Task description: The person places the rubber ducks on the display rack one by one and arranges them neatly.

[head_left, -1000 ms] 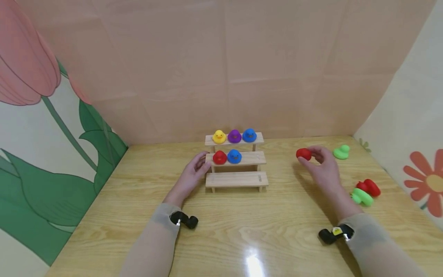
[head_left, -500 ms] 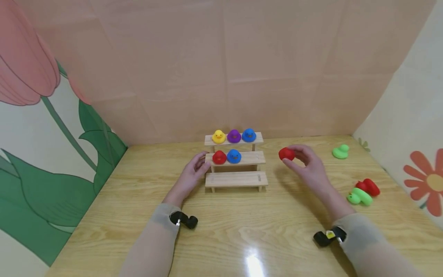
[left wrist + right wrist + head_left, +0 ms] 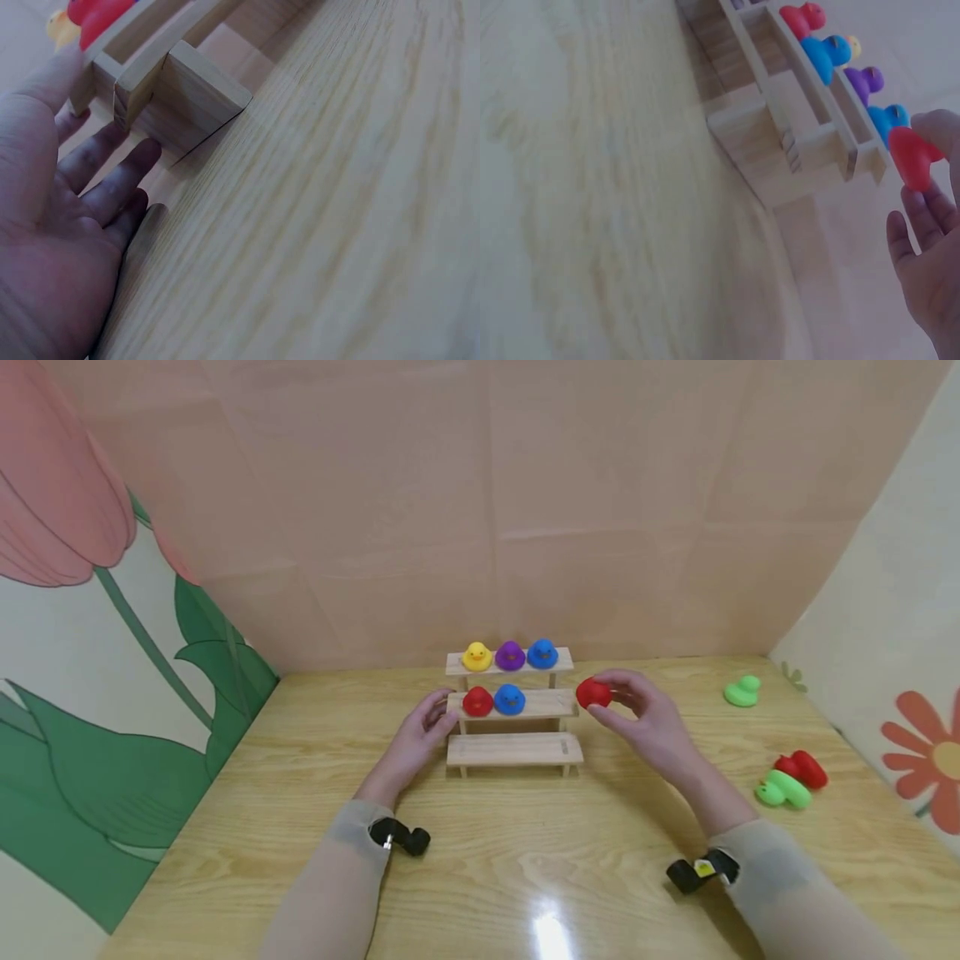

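A three-step wooden display stand (image 3: 514, 748) stands on the table. On its top step sit a yellow rubber duck (image 3: 477, 657), a purple one (image 3: 510, 656) and a blue one (image 3: 542, 654). The middle step bears a red rubber duck (image 3: 477, 701) and a blue rubber duck (image 3: 509, 699). With thumb and fingers about the left end of the middle step, my left hand (image 3: 422, 735) holds the stand. My right hand (image 3: 651, 720) pinches another red rubber duck (image 3: 593, 693) in the air at the middle step's right end; its underside is turned away from the head view.
To the right, a green rubber duck (image 3: 742, 691) sits upright on the wooden table (image 3: 480, 860). Nearer lie a red duck (image 3: 802, 769) and a green duck (image 3: 783, 789) tipped over, side by side. A pink-brown backdrop (image 3: 495, 527) rises behind the table.
My right hand has carried the red rubber duck leftward from the table's right side to the stand's right end. The left hand has stayed at the stand.
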`<state>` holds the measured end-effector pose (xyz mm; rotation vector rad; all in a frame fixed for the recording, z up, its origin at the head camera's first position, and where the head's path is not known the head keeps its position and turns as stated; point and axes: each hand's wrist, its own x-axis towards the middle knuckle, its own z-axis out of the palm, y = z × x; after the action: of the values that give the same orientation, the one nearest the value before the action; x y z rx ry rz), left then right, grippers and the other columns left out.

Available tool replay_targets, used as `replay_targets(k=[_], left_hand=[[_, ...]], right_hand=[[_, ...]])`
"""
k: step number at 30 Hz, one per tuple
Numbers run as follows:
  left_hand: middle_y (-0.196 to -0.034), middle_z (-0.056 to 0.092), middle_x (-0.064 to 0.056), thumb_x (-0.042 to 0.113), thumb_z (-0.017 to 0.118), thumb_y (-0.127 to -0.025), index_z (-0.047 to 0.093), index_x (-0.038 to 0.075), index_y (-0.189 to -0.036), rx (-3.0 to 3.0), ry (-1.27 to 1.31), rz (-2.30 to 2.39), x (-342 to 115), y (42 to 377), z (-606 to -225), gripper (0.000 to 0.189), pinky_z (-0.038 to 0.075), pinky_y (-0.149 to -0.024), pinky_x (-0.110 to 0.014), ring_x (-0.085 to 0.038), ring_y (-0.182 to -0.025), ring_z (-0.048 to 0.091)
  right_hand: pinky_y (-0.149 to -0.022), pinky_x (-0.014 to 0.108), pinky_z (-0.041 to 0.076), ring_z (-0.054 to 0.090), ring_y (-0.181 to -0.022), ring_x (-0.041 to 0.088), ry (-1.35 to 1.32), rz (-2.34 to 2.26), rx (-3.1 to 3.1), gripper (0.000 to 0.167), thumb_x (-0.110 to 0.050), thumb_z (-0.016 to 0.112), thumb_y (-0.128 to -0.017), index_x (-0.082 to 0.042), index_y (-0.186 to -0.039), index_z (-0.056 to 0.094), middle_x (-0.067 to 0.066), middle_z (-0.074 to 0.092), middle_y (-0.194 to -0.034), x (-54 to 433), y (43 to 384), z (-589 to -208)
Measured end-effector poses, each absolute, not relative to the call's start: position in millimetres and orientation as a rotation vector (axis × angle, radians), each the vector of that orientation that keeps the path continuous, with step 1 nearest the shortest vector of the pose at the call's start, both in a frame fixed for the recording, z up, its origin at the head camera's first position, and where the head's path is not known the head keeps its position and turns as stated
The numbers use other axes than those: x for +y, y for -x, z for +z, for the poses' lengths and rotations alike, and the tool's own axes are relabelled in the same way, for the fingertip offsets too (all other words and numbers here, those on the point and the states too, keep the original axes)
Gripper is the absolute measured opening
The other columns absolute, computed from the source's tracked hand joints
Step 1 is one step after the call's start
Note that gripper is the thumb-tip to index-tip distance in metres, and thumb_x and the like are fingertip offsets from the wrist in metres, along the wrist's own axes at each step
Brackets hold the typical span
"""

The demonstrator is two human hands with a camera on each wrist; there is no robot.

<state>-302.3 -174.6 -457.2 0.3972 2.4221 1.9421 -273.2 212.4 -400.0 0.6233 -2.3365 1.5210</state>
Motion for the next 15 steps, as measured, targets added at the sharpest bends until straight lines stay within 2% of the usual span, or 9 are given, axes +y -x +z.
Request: replay_targets(k=[4,9,12,15], left_hand=[[-0.157,0.061,-0.017,0.043,0.067,-0.112,0.045,0.016,-0.167,2.411,-0.414,1.957,-174,303,-458,0.065,0.044,-0.123,-0.052,-0.034,-0.141,0.061],[-0.157,0.061,-0.016,0.044,0.067,-0.112,0.044,0.014,-0.168,2.421,-0.418,1.951,-175,304,-460,0.068,0.044,-0.123,-0.052,-0.032,-0.139,0.062],[-0.157,0.061,-0.016,0.046,0.067,-0.112,0.043,0.013,-0.169,2.425,-0.418,1.946,-175,305,-461,0.07,0.044,-0.123,-0.053,-0.033,-0.14,0.062],[-0.159,0.06,-0.015,0.05,0.067,-0.111,0.044,0.016,-0.169,2.433,-0.408,1.934,-176,305,-461,0.071,0.043,-0.124,-0.053,-0.032,-0.143,0.059]], right_hand=[[-0.114,0.022,0.049,0.062,-0.128,0.018,-0.647,1.547,-2.365,0.045,-0.016,0.082,-0.103,-0.01,-0.145,0.066,0.006,0.067,-0.142,204,277,-396],[-0.107,0.016,0.05,0.064,-0.131,0.027,-0.689,1.61,-2.401,0.046,-0.02,0.082,-0.103,-0.01,-0.145,0.066,0.008,0.071,-0.139,192,282,-392],[-0.109,0.024,0.053,0.064,-0.133,0.031,-0.7,1.645,-2.423,0.046,-0.023,0.083,-0.104,-0.012,-0.145,0.066,0.008,0.072,-0.138,186,285,-391],[-0.114,0.04,0.054,0.063,-0.135,0.032,-0.691,1.659,-2.444,0.045,-0.026,0.082,-0.104,-0.014,-0.144,0.066,0.007,0.073,-0.137,181,288,-391]])
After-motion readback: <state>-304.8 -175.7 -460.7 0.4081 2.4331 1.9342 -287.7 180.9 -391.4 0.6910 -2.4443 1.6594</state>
